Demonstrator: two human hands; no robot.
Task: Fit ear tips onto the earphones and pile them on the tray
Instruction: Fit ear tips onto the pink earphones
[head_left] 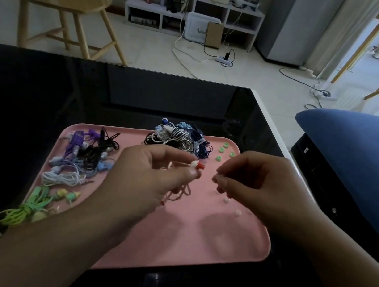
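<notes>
A pink tray (193, 238) lies on a black glossy table. Above its middle my left hand (151, 174) pinches a red and white earbud (198, 165), whose pale pink cable hangs down under the hand. My right hand (256, 183) hovers just right of it, thumb and fingertips pinched together; what they hold is too small to tell. Green ear tips (223, 151) lie at the tray's far right. White ear tips (232, 206) lie under my right hand. Bundled earphones lie in a far pile (176, 139) and a left pile (85, 154).
Green earphones (31, 207) hang over the tray's near-left edge onto the black table (43, 85). A blue cushioned seat (360, 155) stands right of the table. A wooden chair and white shelves stand on the floor beyond.
</notes>
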